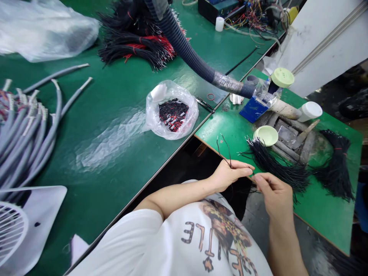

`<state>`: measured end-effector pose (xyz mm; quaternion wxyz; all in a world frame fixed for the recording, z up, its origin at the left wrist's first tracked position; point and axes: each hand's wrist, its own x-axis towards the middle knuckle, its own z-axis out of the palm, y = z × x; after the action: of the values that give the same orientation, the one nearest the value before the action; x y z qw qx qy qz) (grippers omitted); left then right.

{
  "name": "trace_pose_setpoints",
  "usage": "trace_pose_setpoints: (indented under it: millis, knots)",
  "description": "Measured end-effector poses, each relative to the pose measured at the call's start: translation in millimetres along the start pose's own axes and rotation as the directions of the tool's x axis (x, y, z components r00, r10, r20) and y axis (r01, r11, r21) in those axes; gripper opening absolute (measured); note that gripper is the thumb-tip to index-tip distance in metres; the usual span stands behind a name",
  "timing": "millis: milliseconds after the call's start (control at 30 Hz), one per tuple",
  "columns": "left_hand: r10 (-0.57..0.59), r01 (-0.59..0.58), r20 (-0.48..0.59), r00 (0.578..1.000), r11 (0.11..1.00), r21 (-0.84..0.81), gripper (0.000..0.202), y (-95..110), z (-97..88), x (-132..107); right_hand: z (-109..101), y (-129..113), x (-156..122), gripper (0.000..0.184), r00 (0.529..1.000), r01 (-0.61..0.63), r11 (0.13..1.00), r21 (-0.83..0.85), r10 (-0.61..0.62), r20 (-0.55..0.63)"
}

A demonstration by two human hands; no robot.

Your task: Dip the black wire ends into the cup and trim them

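A: State the position of the work relative to the hands.
B: The thin black wires (229, 151) are at the left hand (228, 174). They cross it near the base of the thumb, and two lengths rise on its far side, curved, with small pale tips.

A: Condition of the left hand?
B: Fingers straight and together, thumb laid along them, wires held within. The fingertips point right, toward the right hand (273, 186).

A: And the right?
B: Thumb and forefinger pinch a short dark piece of wire just beside the left fingertips. The exact end is too small to make out.

A: Material nearest the hands?
B: On the smooth green board (330, 220) to the right lies a loose sheaf of black wires (283, 170), fanned, pale tips at its far left end. Farther right is a second sheaf (335, 168), bound with a red tie. A shallow, round, pale green bowl (266, 136) stands just beyond the nearer sheaf.

A: Left of these?
B: A crumpled clear plastic bag (153, 115), its mouth rolled wide, contains small black, red and grey pieces. It sits on the glossy green table (120, 188). A ribbed dark hose (192, 53), partly wrapped in silvery tape, passes beyond it.
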<state>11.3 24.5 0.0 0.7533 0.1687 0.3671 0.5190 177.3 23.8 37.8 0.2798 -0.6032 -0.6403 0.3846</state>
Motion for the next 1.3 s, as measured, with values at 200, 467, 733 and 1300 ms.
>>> trace_pose_setpoints:
  millis: [200,467,733,1300]
  knots:
    - [0.077,-0.073,-0.032,0.997,0.991,0.115,0.042,-1,-13.7,16,-59,-12,36,0.028,0.999,-0.034,0.981,-0.194,0.035,0.004]
    - [0.236,-0.206,-0.059,0.970,0.927,0.312,0.039,10,-22.9,31,-93,-28,125,0.038,0.984,-0.009,0.904,-0.428,0.083,0.155]
    - [0.231,-0.196,-0.066,0.971,0.920,0.339,0.037,5,-23.7,32,-69,-22,186,0.034,0.949,0.106,0.798,-0.593,0.096,0.299]
    - [0.271,-0.221,-0.061,0.961,0.878,0.424,0.030,14,-18.9,30,-46,-27,201,0.020,0.921,0.212,0.556,-0.803,0.160,0.355]
